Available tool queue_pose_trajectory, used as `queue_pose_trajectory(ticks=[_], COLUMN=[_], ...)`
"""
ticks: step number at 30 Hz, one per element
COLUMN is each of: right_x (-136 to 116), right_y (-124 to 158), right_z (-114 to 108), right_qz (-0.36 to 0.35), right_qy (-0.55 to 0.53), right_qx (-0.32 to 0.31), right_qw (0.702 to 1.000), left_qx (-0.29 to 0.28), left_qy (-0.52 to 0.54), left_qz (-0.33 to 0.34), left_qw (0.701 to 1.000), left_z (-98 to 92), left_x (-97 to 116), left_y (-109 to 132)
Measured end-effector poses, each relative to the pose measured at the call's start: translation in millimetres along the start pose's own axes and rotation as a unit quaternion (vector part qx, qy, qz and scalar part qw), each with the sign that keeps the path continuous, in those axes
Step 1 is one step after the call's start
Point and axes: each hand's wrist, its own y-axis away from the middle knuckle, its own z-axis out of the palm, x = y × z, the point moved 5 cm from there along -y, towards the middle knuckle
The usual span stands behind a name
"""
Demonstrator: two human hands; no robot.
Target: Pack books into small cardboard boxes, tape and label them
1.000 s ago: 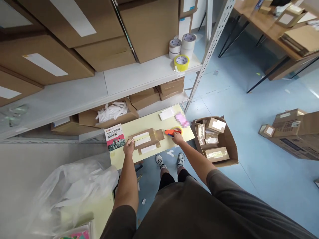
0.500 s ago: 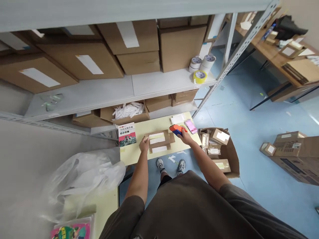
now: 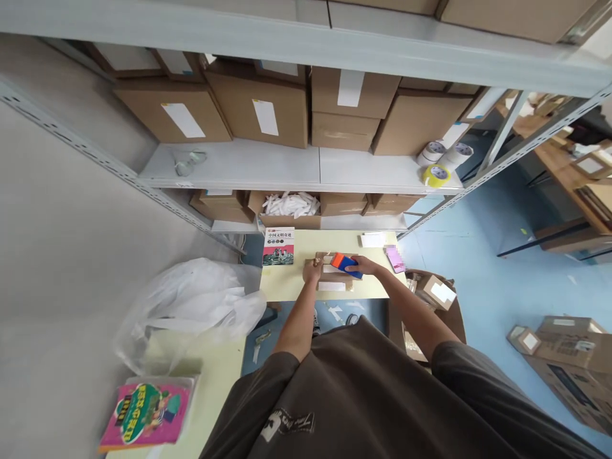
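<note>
T-shirt: dark grey-brown, creased at front. Sleeves: short, matching, loose at the cuff. Print: white shape beside pale lettering, mostly too small to read. Shoe: pale and grey, partly hidden. Left hand, right hand: bare.

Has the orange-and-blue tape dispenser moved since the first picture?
Yes. Judged against the book, the tape dispenser in the right hand has moved left, nearer that book, and is now over the cardboard.
</note>
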Motion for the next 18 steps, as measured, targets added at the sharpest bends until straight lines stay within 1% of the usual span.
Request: queue_pose_trajectory(ticks=[3, 5, 7, 9, 10, 11, 14, 16, 18], right_x=[-1, -1, -1, 0, 0, 0, -2, -6, -10], right_y=[-2, -3, -4, -5, -4, -4, -1, 0, 0], right_z=[-1, 1, 2, 2, 2, 2, 0, -2, -3], right_qz=[-0.001, -0.002, -0.005, -0.008, -0.01, -0.011, -0.015, -0.015, -0.013], right_qy=[0.017, 0.028, 0.031, 0.027, 0.023, 0.02, 0.016, 0.014, 0.013], right_qx=[-0.018, -0.025, -0.026, -0.028, -0.03, -0.032, -0.04, -0.041, -0.04], right_qw=[1.0, 0.999, 0.999, 0.999, 0.999, 0.999, 0.999, 0.999, 0.999], left_qx=[-0.004, 0.003, 0.036, 0.063, 0.058, 0.039, -0.044, -0.063, -0.048], left_qy=[0.023, 0.038, 0.049, 0.082, 0.11, 0.142, 0.226, 0.249, 0.256], left_qz=[-0.024, -0.017, 0.017, 0.069, 0.098, 0.125, 0.172, 0.172, 0.148], left_qw=[0.999, 0.999, 0.998, 0.992, 0.987, 0.981, 0.958, 0.951, 0.954], left_z=[-3.2, -9.8, -20.4, -29.3, -30.6, -29.7, -18.8, -13.2, -12.1], left_x=[-1, -1, 1, 5, 9, 13, 27, 32, 32], left_y=[-1, 3, 9, 18, 22, 26, 35, 38, 40])
